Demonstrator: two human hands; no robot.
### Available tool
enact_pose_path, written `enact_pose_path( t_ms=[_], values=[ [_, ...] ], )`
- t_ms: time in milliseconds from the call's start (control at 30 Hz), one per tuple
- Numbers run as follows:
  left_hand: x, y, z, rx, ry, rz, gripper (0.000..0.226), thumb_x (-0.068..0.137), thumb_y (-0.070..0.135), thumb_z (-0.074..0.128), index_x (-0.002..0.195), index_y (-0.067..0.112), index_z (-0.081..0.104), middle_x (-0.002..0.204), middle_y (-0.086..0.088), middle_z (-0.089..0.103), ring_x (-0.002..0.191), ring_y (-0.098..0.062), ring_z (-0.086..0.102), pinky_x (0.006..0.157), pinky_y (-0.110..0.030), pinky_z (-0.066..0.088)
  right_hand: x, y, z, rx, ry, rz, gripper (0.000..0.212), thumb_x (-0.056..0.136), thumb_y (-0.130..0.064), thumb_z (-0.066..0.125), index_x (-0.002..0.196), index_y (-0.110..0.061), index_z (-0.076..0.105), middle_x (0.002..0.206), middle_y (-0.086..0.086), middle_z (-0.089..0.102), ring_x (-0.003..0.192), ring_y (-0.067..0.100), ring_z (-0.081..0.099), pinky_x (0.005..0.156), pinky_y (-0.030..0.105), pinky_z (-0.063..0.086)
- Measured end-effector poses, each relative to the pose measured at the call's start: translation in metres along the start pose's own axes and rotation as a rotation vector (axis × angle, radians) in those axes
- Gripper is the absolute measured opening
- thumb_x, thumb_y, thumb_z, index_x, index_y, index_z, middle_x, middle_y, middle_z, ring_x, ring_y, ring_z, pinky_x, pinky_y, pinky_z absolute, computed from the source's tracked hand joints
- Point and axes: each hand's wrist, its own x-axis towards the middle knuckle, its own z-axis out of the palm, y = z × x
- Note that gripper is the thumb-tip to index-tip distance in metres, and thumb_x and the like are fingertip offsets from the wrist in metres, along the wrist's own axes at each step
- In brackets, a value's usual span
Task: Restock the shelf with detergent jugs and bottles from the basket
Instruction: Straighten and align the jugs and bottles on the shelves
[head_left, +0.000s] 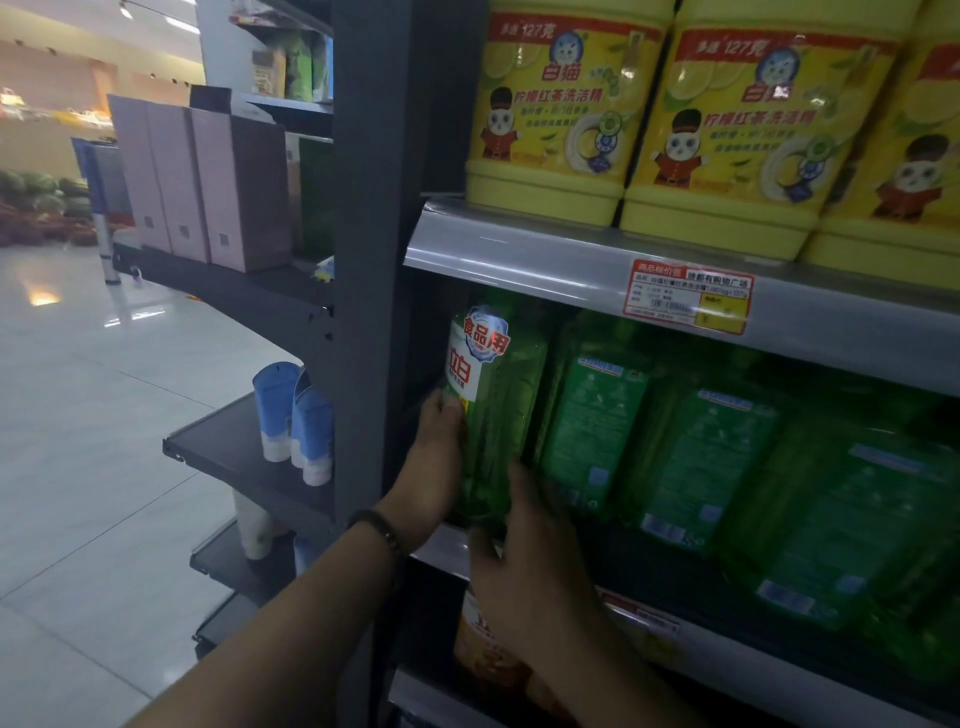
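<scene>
You've got 3 yellow jugs (561, 109) up top and about 4 green bottles in the row below. The green bottle (488, 405) you're holding stands upright, long axis vertical, label facing left-front, at the middle shelf (571, 260)'s far left against the upright post (374, 260). Left hand (434, 467) and right hand (524, 561) both grip it low; little room on either side.

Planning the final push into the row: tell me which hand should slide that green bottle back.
Probably the left hand: it wraps the green bottle along its outer side by the post. The right hand only steadies the base at the shelf edge.
</scene>
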Motion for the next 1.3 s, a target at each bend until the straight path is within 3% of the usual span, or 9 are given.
enact_pose_path(
  t_ms=[167, 333, 433, 567, 733, 900, 1033, 1167, 1300],
  values=[
    [-0.008, 0.004, 0.005, 0.026, 0.044, 0.0, 0.02, 0.111, 0.031, 0.043, 0.128, 0.034, 0.054, 0.117, 0.004, 0.069, 0.102, -0.008, 0.069, 0.069, -0.014, 0.055, 0.015, -0.002, -0.001, 0.025, -0.099, 0.04, 0.101, 0.092, -0.046, 0.059, 0.168, -0.038, -0.005, 0.166, -0.003, 0.038, 0.15, 0.024, 0.041, 0.121, 0.046, 0.042],
    [-0.022, -0.011, -0.001, 0.174, 0.045, 0.141, 0.048, 0.091, 0.036, 0.062, 0.121, 0.068, 0.043, 0.132, 0.011, 0.065, 0.122, -0.009, 0.066, 0.101, -0.039, 0.057, 0.038, 0.008, -0.01, 0.09, -0.117, 0.029, 0.087, 0.091, -0.029, 0.054, 0.168, -0.038, 0.014, 0.153, -0.001, 0.057, 0.134, 0.023, 0.059, 0.108, 0.045, 0.053],
    [-0.032, -0.02, -0.005, 0.427, 0.006, 0.182, 0.082, 0.087, 0.025, 0.059, 0.159, 0.036, 0.02, 0.15, 0.001, 0.054, 0.141, -0.022, 0.052, 0.113, -0.052, 0.049, 0.044, 0.012, -0.022, 0.139, -0.129, 0.011, 0.069, 0.101, -0.011, 0.055, 0.162, -0.037, 0.034, 0.126, -0.004, 0.071, 0.115, 0.016, 0.067, 0.096, 0.034, 0.057],
    [-0.042, -0.02, 0.0, 0.631, -0.04, 0.116, 0.106, 0.095, 0.01, 0.058, 0.164, 0.024, -0.022, 0.171, -0.019, 0.015, 0.159, -0.037, 0.018, 0.124, -0.057, 0.032, 0.048, 0.012, -0.036, 0.172, -0.121, 0.005, 0.05, 0.103, -0.002, 0.057, 0.145, -0.029, 0.053, 0.094, -0.014, 0.068, 0.085, 0.002, 0.066, 0.064, 0.015, 0.046],
    [-0.034, -0.02, 0.0, 0.7, -0.019, 0.144, 0.098, 0.098, -0.002, 0.057, 0.165, 0.012, -0.014, 0.165, -0.021, 0.012, 0.148, -0.025, 0.027, 0.11, -0.025, 0.031, 0.048, 0.01, -0.028, 0.263, -0.068, 0.017, 0.055, 0.099, 0.0, 0.057, 0.145, -0.03, 0.056, 0.119, -0.001, 0.075, 0.107, 0.018, 0.07, 0.086, 0.029, 0.053],
    [-0.03, -0.018, 0.007, 0.718, -0.089, 0.131, 0.099, 0.102, 0.0, 0.054, 0.162, 0.009, -0.023, 0.166, -0.021, 0.003, 0.138, -0.036, 0.047, 0.097, -0.014, 0.033, 0.049, 0.011, -0.016, 0.397, -0.061, 0.055, 0.058, 0.094, -0.015, 0.056, 0.146, -0.04, 0.054, 0.13, -0.011, 0.073, 0.118, 0.015, 0.069, 0.105, 0.047, 0.056],
    [-0.017, -0.017, 0.007, 0.739, -0.147, 0.128, 0.094, 0.101, 0.001, 0.053, 0.163, 0.007, -0.018, 0.171, -0.023, 0.002, 0.155, -0.034, 0.025, 0.111, -0.017, 0.024, 0.057, 0.018, -0.011, 0.451, -0.065, 0.058, 0.065, 0.09, -0.02, 0.053, 0.152, -0.042, 0.05, 0.141, -0.012, 0.067, 0.128, 0.013, 0.063, 0.111, 0.043, 0.052],
    [-0.011, -0.015, 0.011, 0.775, -0.152, 0.103, 0.088, 0.1, 0.002, 0.056, 0.165, 0.005, -0.003, 0.171, -0.021, 0.006, 0.156, -0.039, 0.024, 0.125, -0.04, 0.029, 0.069, 0.029, -0.011, 0.408, -0.095, 0.062, 0.078, 0.086, -0.023, 0.049, 0.161, -0.042, 0.038, 0.156, -0.007, 0.056, 0.14, 0.017, 0.055, 0.117, 0.044, 0.048],
    [-0.007, -0.02, 0.01, 0.826, -0.194, 0.124, 0.095, 0.098, 0.0, 0.053, 0.163, 0.003, -0.016, 0.17, -0.026, -0.001, 0.158, -0.038, 0.014, 0.122, -0.027, 0.021, 0.08, 0.04, -0.011, 0.348, -0.117, 0.038, 0.072, 0.087, -0.009, 0.048, 0.156, -0.028, 0.046, 0.152, 0.006, 0.059, 0.141, 0.029, 0.055, 0.118, 0.051, 0.047]
  ],
)
